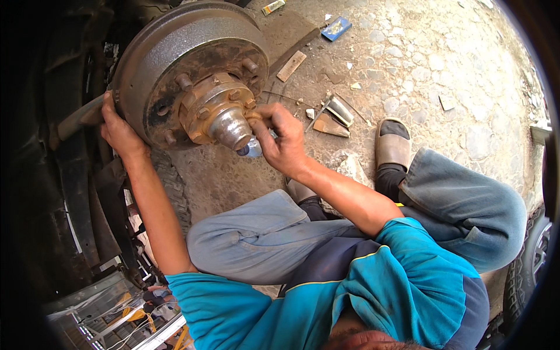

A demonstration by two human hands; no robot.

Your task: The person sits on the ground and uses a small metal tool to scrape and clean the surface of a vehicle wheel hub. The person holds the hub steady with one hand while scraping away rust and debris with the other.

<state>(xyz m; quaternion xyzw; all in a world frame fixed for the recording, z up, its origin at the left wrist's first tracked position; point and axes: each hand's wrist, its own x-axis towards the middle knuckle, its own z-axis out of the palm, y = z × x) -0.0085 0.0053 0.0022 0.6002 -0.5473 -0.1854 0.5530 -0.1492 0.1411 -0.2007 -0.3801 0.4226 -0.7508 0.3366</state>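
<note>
A large brake drum (192, 41) with a rusty hub (201, 111) in its centre stands at the upper left. Several studs and bolts surround the shiny worn hub end (230, 127). My left hand (122, 131) grips the drum's left edge, its fingers partly hidden behind the rim. With closed fingers, my right hand (283, 140) pinches a rusty bolt (253, 115) at the right side of the hub flange. The fingertips partly cover that bolt. Just below the hub end shows a clear bluish object (254, 147), partly hidden by my right hand.
On the stone floor lie a wooden block (291, 66), a blue tray (336, 28), a small box (273, 7) and several metal pieces (338, 114). Dark vehicle parts (76, 175) fill the left side. A tyre (528, 262) stands at lower right.
</note>
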